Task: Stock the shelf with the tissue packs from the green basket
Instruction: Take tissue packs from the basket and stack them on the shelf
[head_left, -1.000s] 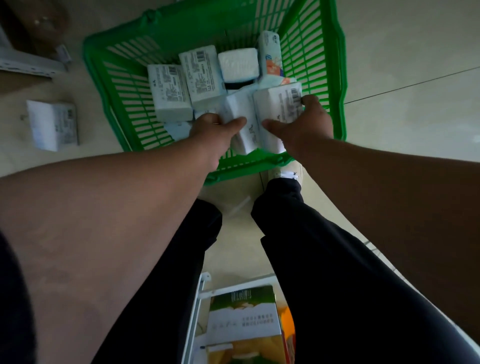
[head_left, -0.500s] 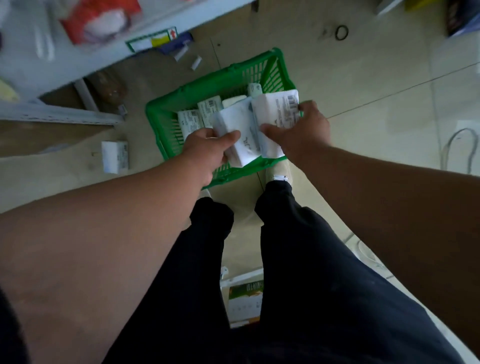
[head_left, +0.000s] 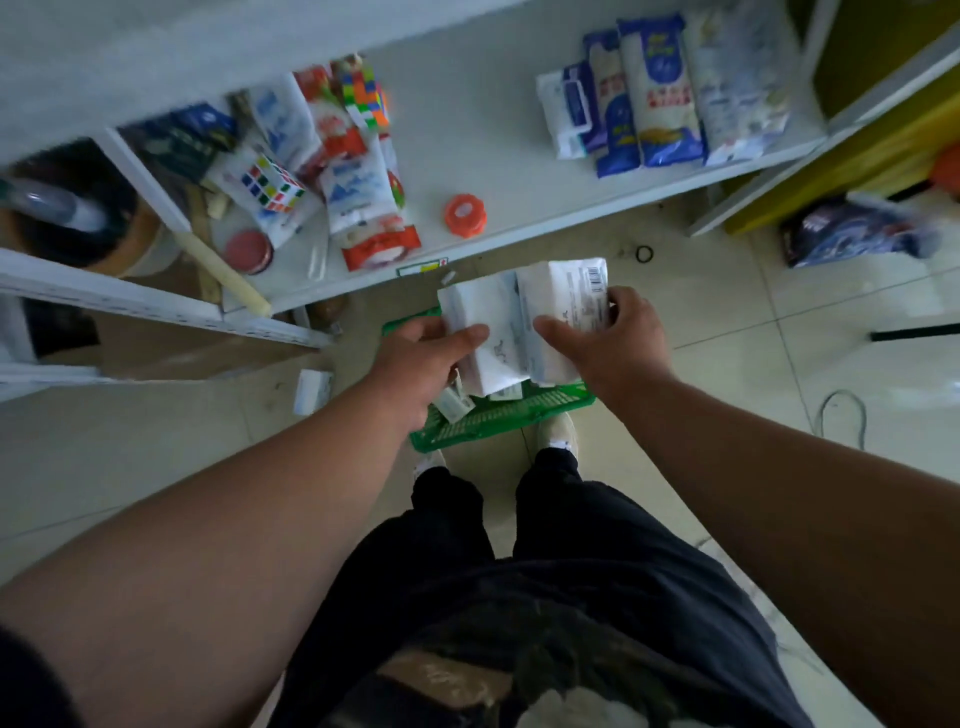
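Two white tissue packs (head_left: 524, 322) are pressed side by side between my hands, held above the green basket (head_left: 498, 418). My left hand (head_left: 421, 358) grips the left pack and my right hand (head_left: 608, 338) grips the right one, which has a barcode label. The basket stands on the floor by my feet, mostly hidden under the packs; a few more tissue packs (head_left: 454, 402) show inside it. The white shelf (head_left: 498, 156) lies ahead, its front edge just beyond the held packs.
The shelf holds blue-and-white bags (head_left: 654, 93) at right, red-and-white packs (head_left: 363, 202), puzzle cubes (head_left: 270, 184) and an orange lid (head_left: 465, 214), with bare board between. A loose tissue pack (head_left: 311, 391) lies on the floor at left. A dark bag (head_left: 852, 231) lies at right.
Both hands have lifted the two tissue packs up out of the basket, and my view has risen from the basket to take in the shelf.
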